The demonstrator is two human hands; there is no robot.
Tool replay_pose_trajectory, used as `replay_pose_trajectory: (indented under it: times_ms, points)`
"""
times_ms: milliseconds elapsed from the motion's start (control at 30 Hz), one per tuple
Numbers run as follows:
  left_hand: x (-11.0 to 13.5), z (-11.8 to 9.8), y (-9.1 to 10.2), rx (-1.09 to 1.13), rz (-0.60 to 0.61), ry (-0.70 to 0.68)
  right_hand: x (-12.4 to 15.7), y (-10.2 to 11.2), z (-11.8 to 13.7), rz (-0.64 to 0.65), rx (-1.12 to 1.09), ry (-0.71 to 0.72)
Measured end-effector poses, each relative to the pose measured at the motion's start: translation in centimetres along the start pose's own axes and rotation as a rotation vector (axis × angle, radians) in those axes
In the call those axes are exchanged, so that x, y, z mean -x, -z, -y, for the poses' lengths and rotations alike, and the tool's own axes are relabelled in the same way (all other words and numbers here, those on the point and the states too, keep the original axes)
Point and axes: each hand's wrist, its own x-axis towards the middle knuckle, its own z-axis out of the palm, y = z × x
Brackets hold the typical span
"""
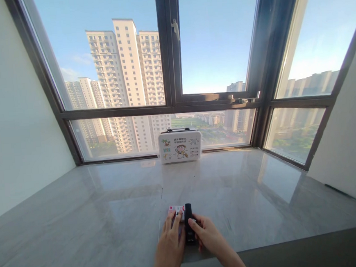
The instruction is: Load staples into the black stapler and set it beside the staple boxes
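Note:
Near the front of the grey stone sill, my left hand [171,243] lies palm down with its fingers stretched out and apart. Its fingertips rest on a small white box with pink print [180,208], and they hide much of it. Right beside the box is a long black stapler [189,225], its length pointing away from me. My right hand [208,234] grips the stapler from the right, the thumb on top and the fingers curled along its far side. The left thumb is close to the stapler's left side; whether it touches is unclear.
A white case with cartoon drawings and a black handle [180,146] stands upright at the back of the sill [111,225], against the window. Dark window frames [174,108] and white walls [13,121] enclose the sill. Tall buildings show outside.

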Motion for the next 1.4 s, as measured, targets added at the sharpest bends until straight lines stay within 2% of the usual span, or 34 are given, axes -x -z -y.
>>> replay_pose_trajectory:
  times_ms: [100, 233, 300, 400, 833, 1167, 1300, 1400]
  points:
    - [0.6, 3.9, 1.9, -0.031, -0.071, 0.028, -2.3, -4.1, 0.0, 0.078, 0.021, 0.068]
    - [0.5, 9.2, 5.0, -0.048, -0.078, 0.02, -4.9, -8.7, 0.6, 0.15, 0.042, 0.117]
    - [0.5, 10.9, 6.2, -0.056, -0.08, 0.014, -5.6, -10.2, 0.9, 0.179, 0.044, 0.125]
    - [0.6, 12.2, 7.0, -0.062, -0.089, 0.007, -6.1, -11.2, 1.1, 0.207, 0.043, 0.136]
    - [0.3, 12.9, 7.1, -0.012, -0.061, 0.025, -5.6, -11.3, 0.9, 0.205, 0.056, 0.147]
    - [0.2, 11.7, 7.4, -0.034, -0.094, 0.031, -5.0, -11.2, 1.0, 0.165, 0.108, 0.138]
    - [0.3, 11.8, 7.7, -0.004, -0.103, 0.028, -5.1, -11.3, 0.6, 0.093, 0.144, 0.113]
    - [0.9, 10.4, 8.6, 0.005, -0.226, 0.055, -4.9, -10.0, 0.0, -0.045, 0.188, 0.082]
